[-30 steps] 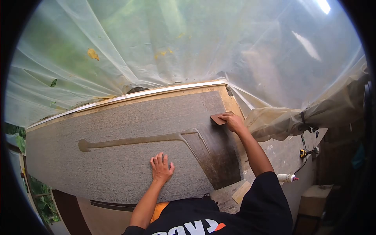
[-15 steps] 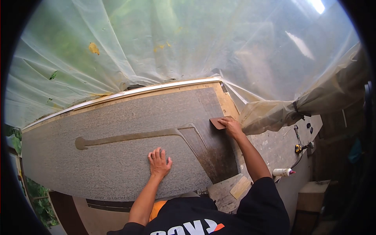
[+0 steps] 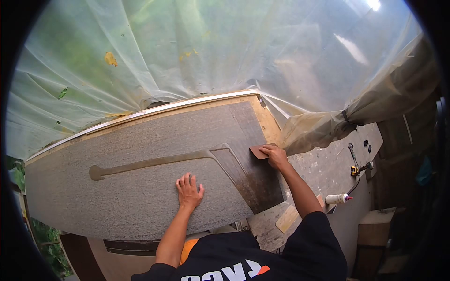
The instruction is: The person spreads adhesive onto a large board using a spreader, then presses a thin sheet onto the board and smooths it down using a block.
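A large grey panel (image 3: 140,206) with a rough, streaked face lies before me, and a smooth hockey-stick-shaped figure (image 3: 154,165) runs across it. My right hand (image 3: 274,155) is closed on a brown sheet of sandpaper (image 3: 258,151), which rests on the darker, smoother right end of the panel. Its underside is hidden. Brownish dust (image 3: 249,185) lies on the dark area below that hand. On the panel's lower middle, my left hand (image 3: 189,191) lies with its fingers spread, holding nothing.
Plastic sheeting (image 3: 187,42) hangs behind the panel's wooden edge (image 3: 265,117). To the right, a worn bench (image 3: 323,171) holds a cordless power tool (image 3: 358,169), a white bottle (image 3: 336,199) and small dark items. A small wooden block (image 3: 287,218) lies near my right elbow.
My right hand and the sandpaper have moved slightly down along the panel's dark end. My left hand stays in place. The view has shifted a little.
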A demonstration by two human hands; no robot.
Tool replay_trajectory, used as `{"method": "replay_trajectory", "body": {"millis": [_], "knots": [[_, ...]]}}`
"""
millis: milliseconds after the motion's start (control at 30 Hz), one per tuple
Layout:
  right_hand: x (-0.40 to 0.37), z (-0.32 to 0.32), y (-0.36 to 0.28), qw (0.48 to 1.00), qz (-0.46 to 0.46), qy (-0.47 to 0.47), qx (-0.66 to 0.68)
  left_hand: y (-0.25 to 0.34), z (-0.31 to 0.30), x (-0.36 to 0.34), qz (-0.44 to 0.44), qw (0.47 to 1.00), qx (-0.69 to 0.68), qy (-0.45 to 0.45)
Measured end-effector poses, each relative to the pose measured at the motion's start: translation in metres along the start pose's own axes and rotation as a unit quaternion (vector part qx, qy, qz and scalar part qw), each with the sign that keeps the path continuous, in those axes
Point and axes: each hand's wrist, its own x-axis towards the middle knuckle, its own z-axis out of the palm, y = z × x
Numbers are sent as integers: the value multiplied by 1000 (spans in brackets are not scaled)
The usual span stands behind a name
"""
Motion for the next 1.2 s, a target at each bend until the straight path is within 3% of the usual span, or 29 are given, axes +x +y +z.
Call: {"method": "replay_trajectory", "body": {"millis": [500,700,1200], "knots": [[-45,9,-1,1000,1,22,14,-2,2,-1,6,1000,5,8],[-74,-3,-3,1000,22,1,19,-3,2,-1,11,1000,10,14],[-173,-11,0,999,-21,-42,20,-3,2,-1,9,1000,13,13]]}}
